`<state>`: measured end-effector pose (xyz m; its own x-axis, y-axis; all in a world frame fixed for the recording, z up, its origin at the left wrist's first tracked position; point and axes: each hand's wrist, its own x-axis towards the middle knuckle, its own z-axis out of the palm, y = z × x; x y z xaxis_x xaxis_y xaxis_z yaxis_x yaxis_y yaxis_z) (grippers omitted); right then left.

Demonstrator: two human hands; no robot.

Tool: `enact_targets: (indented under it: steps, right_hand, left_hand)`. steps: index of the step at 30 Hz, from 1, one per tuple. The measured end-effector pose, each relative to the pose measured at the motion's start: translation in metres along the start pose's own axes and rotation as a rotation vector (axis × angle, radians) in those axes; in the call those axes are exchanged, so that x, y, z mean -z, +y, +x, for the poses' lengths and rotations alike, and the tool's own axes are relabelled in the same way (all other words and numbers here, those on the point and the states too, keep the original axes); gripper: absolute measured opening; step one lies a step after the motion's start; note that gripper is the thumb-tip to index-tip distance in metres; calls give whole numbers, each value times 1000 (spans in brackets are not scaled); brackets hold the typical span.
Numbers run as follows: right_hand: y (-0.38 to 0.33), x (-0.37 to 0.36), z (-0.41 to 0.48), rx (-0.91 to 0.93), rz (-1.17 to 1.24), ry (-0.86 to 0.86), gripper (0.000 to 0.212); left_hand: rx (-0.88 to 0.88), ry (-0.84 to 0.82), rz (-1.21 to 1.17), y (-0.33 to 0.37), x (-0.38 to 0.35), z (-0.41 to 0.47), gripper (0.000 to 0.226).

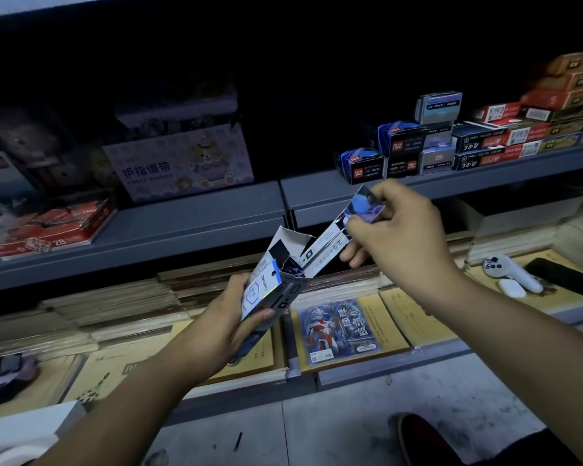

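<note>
The box [283,294] was slim and grey, with a blue-and-white hang tab, and its top flaps were torn open. A long pack [330,237], white with a shiny blue end, stuck slantwise out of its mouth, up and to the right. Both were held in the air in front of the front edge of the grey shelf [182,227], above the notebooks [401,317] on the lower shelf.

On the grey shelf a pastel carton [182,163] stood near the middle, a red tray [54,227] lay at the left end, and small blue and black boxes [401,153] were stacked towards the right. A card packet [337,331] lay on the notebooks just below the box, and a white gadget [512,274] and a black slab [566,277] lay further right. Nothing stood between the hands and the box.

The left hand [229,317] gripped the box's lower half, its fingers curled round it. The right hand [394,230] pinched the pack's upper end between thumb and fingers.
</note>
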<state>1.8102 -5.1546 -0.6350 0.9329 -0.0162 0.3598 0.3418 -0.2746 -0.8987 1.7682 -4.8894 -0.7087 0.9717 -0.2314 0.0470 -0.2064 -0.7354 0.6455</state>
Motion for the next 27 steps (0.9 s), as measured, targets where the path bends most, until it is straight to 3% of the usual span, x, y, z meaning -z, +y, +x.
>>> enact_targets:
  steps: [8, 11, 17, 22, 25, 27]
  right_hand:
    - [10, -24, -14, -46, -182, -286, 12]
    - [8, -23, -15, -104, -157, -349, 6]
    - [7, -24, -14, -240, -98, -528, 13]
    - [3, -34, -23, -344, -80, -721, 27]
    - [1, -30, -23, -392, -72, -858, 52]
    - [-2, -27, -26, -390, -53, -868, 51]
  left_hand:
    - [-58, 2, 68, 4, -2, 1, 46]
    - [-75, 10, 81, 2, -2, -1, 44]
    - [-91, 1, 90, 9, -4, 0, 46]
    - [-147, -2, 131, 15, -9, 0, 39]
    - [-152, -6, 151, 13, -7, -2, 41]
    - [-160, 2, 128, 13, -5, -3, 44]
